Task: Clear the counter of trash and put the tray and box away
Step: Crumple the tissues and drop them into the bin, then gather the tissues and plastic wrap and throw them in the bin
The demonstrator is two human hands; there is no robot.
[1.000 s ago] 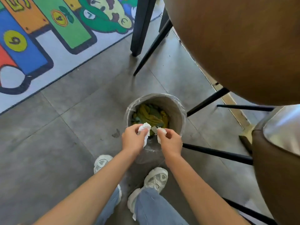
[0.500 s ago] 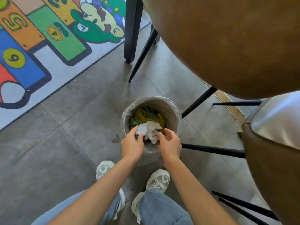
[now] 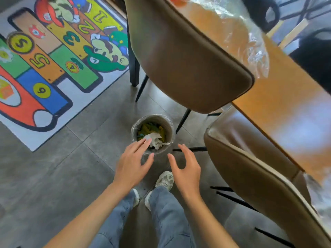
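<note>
- Left hand (image 3: pixel 133 162): fingers spread and straight, holding nothing, fingertips over the near rim of the small round grey bin lined with clear plastic (image 3: pixel 170 126).
- Right hand (image 3: pixel 186 169): fingers loosely splayed, empty, just right of the bin, not touching it.
- Crumpled white tissue (image 3: pixel 155 139): lying inside the bin on top of yellow-green waste (image 3: pixel 150 128).
- Bin stands on grey tile floor (image 3: pixel 53 176), beside brown padded chair (image 3: pixel 184 65) and wooden table (image 3: pixel 279 90).

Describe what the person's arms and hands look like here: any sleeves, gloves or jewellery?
Both forearms are bare as far as the picture shows, with no sleeves in view. The left hand and the right hand wear no gloves, and no rings, watch or bracelet can be seen. Below them the person wears light blue jeans and pale sneakers.
</note>
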